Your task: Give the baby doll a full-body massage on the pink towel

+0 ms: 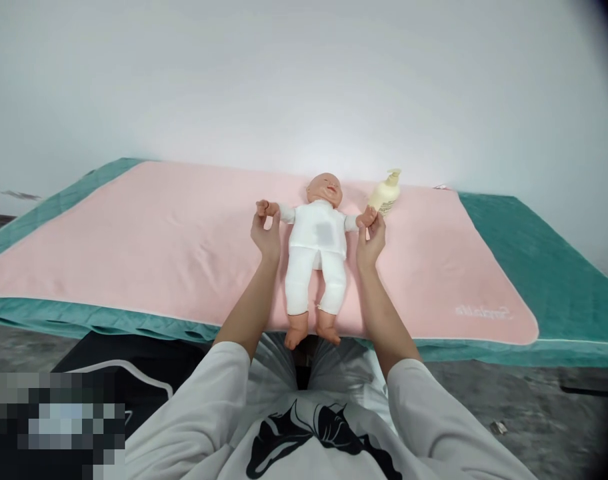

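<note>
A baby doll (pixel 318 233) with a white cloth body lies on its back, head toward the wall and feet at the near edge of the pink mat (pixel 184 227). Its arms are stretched out to both sides. My left hand (pixel 266 233) is closed around the doll's hand on the left. On the other side, my right hand (pixel 371 239) grips the doll's other hand, with thumb and fingers bent about it. Just behind my right hand stands a pale yellow pump bottle (pixel 385 193), its lower part partly hidden by the doll's hand and my fingers.
The pink mat lies over a green quilted cover (pixel 529 260) on a bed-like surface against a white wall (pixel 264 80). A black item with a white edge (pixel 139 353) is below at the left, next to a blurred-out patch. Grey floor (pixel 504 400) shows at the right.
</note>
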Demonstrator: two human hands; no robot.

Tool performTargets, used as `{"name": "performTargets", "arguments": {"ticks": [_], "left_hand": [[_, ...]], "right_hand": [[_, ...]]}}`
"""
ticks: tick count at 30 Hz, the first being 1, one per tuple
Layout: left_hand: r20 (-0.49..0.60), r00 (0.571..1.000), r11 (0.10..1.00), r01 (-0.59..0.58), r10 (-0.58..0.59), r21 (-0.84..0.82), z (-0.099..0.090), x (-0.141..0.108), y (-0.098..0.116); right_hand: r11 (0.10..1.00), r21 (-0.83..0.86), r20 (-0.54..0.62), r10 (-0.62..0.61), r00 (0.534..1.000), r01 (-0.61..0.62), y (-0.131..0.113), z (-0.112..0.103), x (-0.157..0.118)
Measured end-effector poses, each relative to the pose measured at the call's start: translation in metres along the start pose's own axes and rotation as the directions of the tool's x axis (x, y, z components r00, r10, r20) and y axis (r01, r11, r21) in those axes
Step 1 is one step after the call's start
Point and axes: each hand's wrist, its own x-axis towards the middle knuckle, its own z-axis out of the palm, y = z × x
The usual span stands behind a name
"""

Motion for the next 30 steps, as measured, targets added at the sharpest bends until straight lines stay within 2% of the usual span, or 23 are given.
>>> {"name": "performTargets", "arguments": {"ticks": [3, 6, 9, 11, 14, 17, 22, 26, 30], "left_hand": [[0.005, 0.997, 0.997, -0.077, 0.077, 0.010, 0.016, 0.014, 0.001], [0.027, 0.996, 0.996, -0.088, 0.087, 0.023, 0.034, 0.029, -0.006], [0.133, 0.990, 0.997, -0.048, 0.039, 0.063, 0.049, 0.045, -0.017], [0.239, 0.971, 0.991, -0.037, 0.005, 0.129, 0.055, 0.055, -0.022], [0.341, 0.938, 0.961, -0.041, -0.057, 0.274, 0.061, 0.070, -0.028], [0.370, 0.920, 0.911, -0.037, -0.130, 0.411, 0.066, 0.081, -0.033], [0.436, 0.888, 0.886, -0.075, -0.149, 0.457, 0.072, 0.089, -0.036], [0.478, 0.846, 0.822, -0.088, -0.237, 0.562, 0.073, 0.092, -0.034], [0.484, 0.835, 0.813, -0.079, -0.262, 0.577, 0.072, 0.093, -0.032]], "right_hand": [[0.993, -0.072, -0.006, -0.093, 0.996, 0.092, 0.008, 0.014, 0.018], [0.976, -0.163, 0.035, -0.141, 0.989, 0.145, 0.017, 0.024, 0.034], [0.967, -0.209, 0.094, -0.131, 0.987, 0.148, 0.026, 0.033, 0.047], [0.962, -0.236, 0.138, -0.108, 0.985, 0.139, 0.033, 0.038, 0.055], [0.951, -0.286, 0.214, -0.057, 0.975, 0.118, 0.041, 0.045, 0.065], [0.948, -0.298, 0.275, -0.031, 0.961, 0.115, 0.048, 0.050, 0.073], [0.951, -0.291, 0.311, -0.004, 0.950, 0.099, 0.056, 0.055, 0.080], [0.945, -0.322, 0.341, 0.059, 0.938, 0.058, 0.059, 0.056, 0.082], [0.938, -0.345, 0.326, 0.091, 0.941, 0.029, 0.061, 0.057, 0.082]]}}
